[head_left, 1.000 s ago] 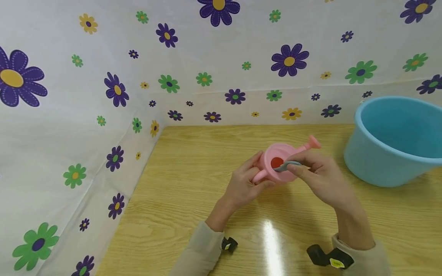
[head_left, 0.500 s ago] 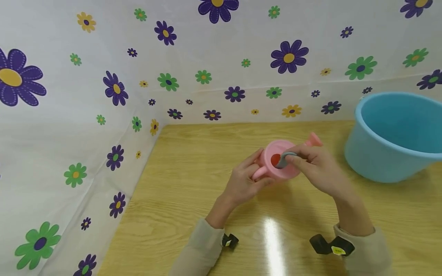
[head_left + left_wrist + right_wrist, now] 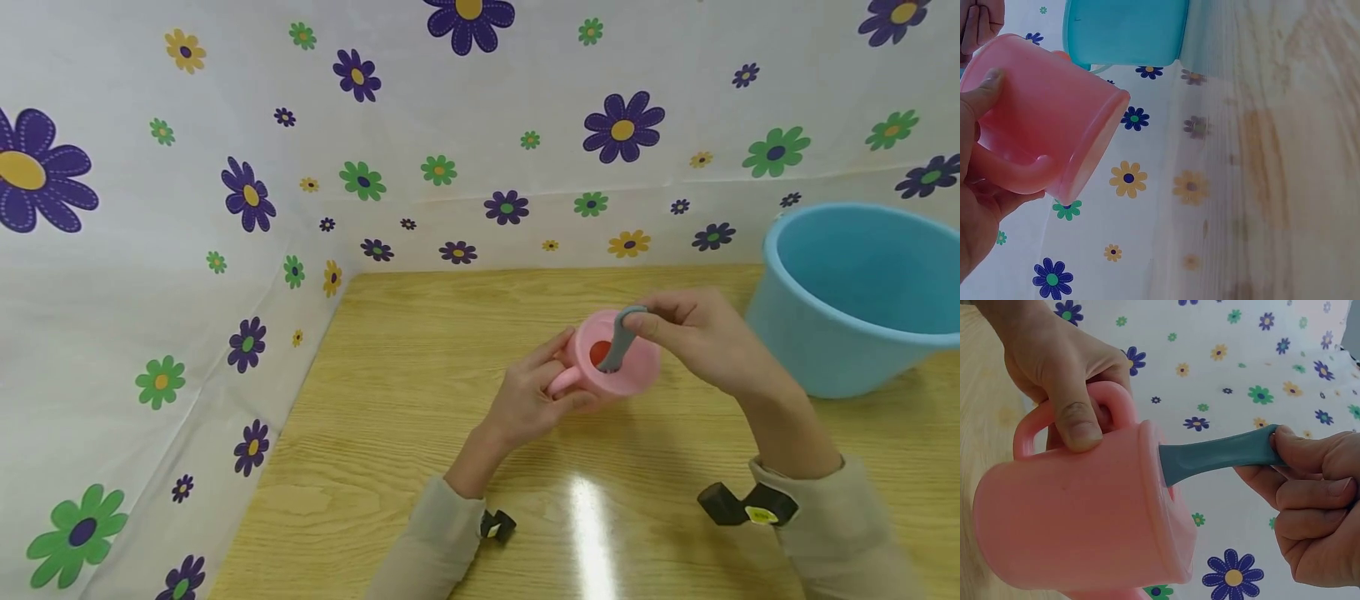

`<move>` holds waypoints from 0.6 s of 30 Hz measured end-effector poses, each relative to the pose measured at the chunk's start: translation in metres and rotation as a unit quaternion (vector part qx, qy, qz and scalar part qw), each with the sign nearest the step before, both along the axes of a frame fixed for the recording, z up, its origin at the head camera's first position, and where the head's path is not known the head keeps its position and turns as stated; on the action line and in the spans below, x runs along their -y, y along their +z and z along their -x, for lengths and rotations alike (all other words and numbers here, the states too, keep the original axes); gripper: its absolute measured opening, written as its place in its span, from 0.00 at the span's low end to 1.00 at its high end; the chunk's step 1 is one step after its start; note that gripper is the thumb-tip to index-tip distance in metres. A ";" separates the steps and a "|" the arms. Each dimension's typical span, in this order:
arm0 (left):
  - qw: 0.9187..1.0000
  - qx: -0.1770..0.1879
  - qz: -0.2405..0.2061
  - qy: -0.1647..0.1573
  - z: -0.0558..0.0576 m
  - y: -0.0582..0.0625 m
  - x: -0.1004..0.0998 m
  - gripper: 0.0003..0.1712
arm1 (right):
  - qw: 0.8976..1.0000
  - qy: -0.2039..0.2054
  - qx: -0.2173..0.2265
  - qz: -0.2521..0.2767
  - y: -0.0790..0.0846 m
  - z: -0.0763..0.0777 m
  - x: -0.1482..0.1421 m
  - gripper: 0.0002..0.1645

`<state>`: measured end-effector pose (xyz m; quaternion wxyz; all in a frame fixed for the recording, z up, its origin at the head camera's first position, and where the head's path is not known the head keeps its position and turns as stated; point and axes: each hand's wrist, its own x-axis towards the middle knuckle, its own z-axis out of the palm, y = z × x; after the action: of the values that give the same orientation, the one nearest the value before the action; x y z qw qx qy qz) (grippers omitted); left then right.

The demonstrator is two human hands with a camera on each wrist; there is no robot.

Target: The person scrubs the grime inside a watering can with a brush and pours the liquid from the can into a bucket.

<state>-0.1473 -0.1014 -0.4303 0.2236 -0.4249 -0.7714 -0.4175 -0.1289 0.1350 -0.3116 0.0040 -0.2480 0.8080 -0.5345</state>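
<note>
My left hand (image 3: 525,400) grips a pink watering can (image 3: 640,367) by its handle and side. In the right wrist view the thumb presses on the wall of the can (image 3: 1079,519). The left wrist view shows its base held off the table, tilted. My right hand (image 3: 708,337) pinches the top of a blue-grey plastic tool handle (image 3: 621,337). The lower end of this tool (image 3: 1222,452) goes into the can's opening, so its kind is hidden. Something red (image 3: 599,352) shows inside the can. The spout is mostly behind my right hand in the head view.
A large light blue bucket (image 3: 817,333) stands on the wooden table (image 3: 390,400) to the right, close to my right forearm. White sheeting with printed flowers (image 3: 487,125) rises along the back and left edges of the table.
My right hand has moved up and right, drawing more of the tool handle out of the can, and the handle now stands more upright. The left hand keeps its grip in place.
</note>
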 end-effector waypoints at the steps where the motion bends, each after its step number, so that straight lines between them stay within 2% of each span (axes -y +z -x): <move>1: 1.000 0.000 0.001 0.002 -0.001 0.000 0.000 0.20 | 1.000 -0.001 -0.001 -0.002 0.002 0.000 0.001 0.10; 4: 1.000 -0.002 0.006 0.011 -0.002 0.002 0.001 0.20 | 1.000 0.003 0.004 -0.006 0.002 -0.001 0.004 0.09; 9: 1.000 -0.007 0.010 0.019 -0.003 0.002 0.003 0.19 | 0.999 0.011 -0.002 -0.031 -0.007 0.002 0.011 0.08; 14: 1.000 -0.008 0.002 0.016 -0.002 0.001 0.003 0.22 | 0.997 0.009 0.006 -0.070 -0.014 0.006 0.015 0.07; 18: 1.000 -0.006 -0.003 0.011 -0.001 0.001 0.002 0.22 | 0.996 0.010 0.015 -0.082 -0.014 0.007 0.014 0.07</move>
<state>-0.1461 -0.1029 -0.4289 0.2345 -0.4182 -0.7734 -0.4147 -0.1360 0.1213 -0.3255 0.0417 -0.2465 0.8464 -0.4702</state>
